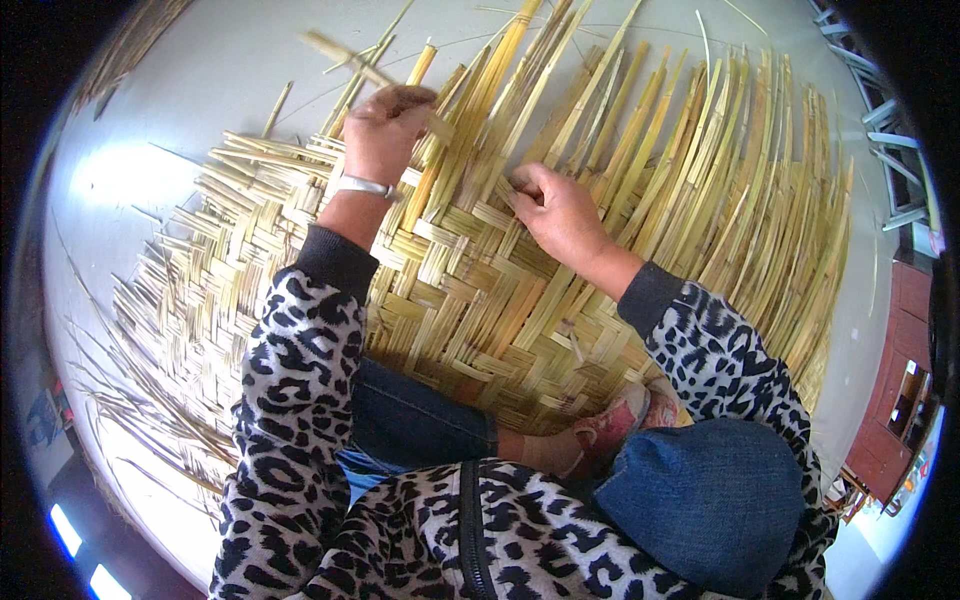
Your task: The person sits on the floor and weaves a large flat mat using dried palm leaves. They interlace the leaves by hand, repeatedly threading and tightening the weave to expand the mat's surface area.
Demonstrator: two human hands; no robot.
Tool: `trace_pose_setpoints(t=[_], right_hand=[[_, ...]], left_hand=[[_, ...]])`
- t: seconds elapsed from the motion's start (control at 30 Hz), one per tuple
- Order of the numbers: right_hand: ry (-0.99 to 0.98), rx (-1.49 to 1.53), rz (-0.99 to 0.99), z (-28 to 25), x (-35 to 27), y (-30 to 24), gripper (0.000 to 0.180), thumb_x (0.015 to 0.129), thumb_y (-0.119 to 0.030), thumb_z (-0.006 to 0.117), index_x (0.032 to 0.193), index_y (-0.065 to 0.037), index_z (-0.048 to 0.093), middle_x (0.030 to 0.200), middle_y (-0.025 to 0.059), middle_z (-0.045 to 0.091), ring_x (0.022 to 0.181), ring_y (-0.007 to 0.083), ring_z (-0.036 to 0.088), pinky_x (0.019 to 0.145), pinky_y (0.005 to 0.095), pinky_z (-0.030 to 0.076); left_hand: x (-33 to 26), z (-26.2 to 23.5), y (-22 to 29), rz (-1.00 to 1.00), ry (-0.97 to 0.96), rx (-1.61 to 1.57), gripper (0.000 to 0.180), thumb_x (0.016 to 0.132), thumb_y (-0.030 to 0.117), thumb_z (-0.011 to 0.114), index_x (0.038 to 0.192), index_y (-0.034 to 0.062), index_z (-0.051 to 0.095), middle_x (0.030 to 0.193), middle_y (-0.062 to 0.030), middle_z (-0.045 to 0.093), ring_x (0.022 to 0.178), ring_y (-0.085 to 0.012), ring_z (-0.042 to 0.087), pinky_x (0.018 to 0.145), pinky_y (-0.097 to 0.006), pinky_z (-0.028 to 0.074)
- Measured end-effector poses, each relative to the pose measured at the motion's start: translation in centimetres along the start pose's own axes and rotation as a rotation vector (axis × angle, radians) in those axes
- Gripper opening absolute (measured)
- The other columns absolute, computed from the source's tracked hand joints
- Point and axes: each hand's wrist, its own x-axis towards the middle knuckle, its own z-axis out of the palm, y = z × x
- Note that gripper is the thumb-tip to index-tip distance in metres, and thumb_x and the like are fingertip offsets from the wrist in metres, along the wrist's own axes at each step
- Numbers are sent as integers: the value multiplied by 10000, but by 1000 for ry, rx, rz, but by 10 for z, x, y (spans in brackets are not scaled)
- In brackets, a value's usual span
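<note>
On the pale floor, in front of and partly beneath the seated person: one woven mat, made of flat yellow-green strips crossed in a stepped twill pattern, its weave densest at the centre.

Unwoven strip ends: long, close-set, fanning from the weave toward the top and right; shorter, rougher ends along the left edge.

Left hand: above the far edge of the weave, fingers bent and pinching one loose strip, which slants across the hand and is blurred toward its upper end.

Right hand: low over the border between weave and unwoven ends, thumb and forefinger drawn near each other beside the strips; whether a strip lies pinched between them cannot be told.

Bracelet: silver-coloured band, left wrist.

Jacket: black-and-white leopard print, dark cuffs, front zip.

Jeans: blue denim, both legs bent.

Shoe: pinkish red, at the near part of the mat.

Cabinet: reddish brown, far right.

Metal frame: pale bars, upper right.
</note>
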Motion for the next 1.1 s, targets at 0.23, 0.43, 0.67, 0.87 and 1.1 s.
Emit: trace_pose_setpoints(t=[0.23, 0.43, 0.67, 0.87, 1.1], right_hand=[[-44, -204, -280, 6, -22, -1, 235, 854, -24, 552, 1078, 29, 600, 1027, 172, 579, 902, 349, 615, 790, 416, 522], [-204, -459, -391, -11, -11, -23, 293, 824, 18, 507, 1106, 33, 586, 993, 157, 525, 880, 319, 596, 772, 412, 521], [-424, -427, -426, -15, 57, -62, 334, 899, -60, 565, 1231, -21, 551, 1135, 152, 566, 999, 280, 601, 844, 404, 520], [-440, -435, -249, 42, 104, -92, 307, 874, -294, 628, 935, 7, 629, 843, 202, 635, 808, 358, 634, 738, 416, 511], [-269, -276, -109, 42, 114, -81, 295, 799, -303, 609, 831, -15, 666, 774, 200, 657, 770, 373, 645, 713, 477, 497]], left_hand=[[-29, -39, -35, -71, 94, 499, 175, 839, 116, 661, 990, 49, 720, 840, -68, 721, 746, -124, 675, 686, -271, 545], [-27, -50, -31, -290, 100, -130, 156, 869, 36, 623, 1007, -13, 677, 862, -85, 680, 723, -153, 660, 674, -263, 555], [-17, -81, -11, -333, 32, -375, 99, 898, 34, 563, 971, 27, 631, 945, -77, 660, 837, -183, 656, 752, -314, 574], [-1, -95, -7, -330, -191, -340, 105, 878, 31, 549, 957, 21, 618, 975, -90, 662, 891, -183, 648, 834, -331, 552], [24, -64, -24, -31, -269, 202, 249, 847, 46, 546, 1083, -24, 589, 1074, -146, 656, 1005, -212, 624, 873, -319, 501]])
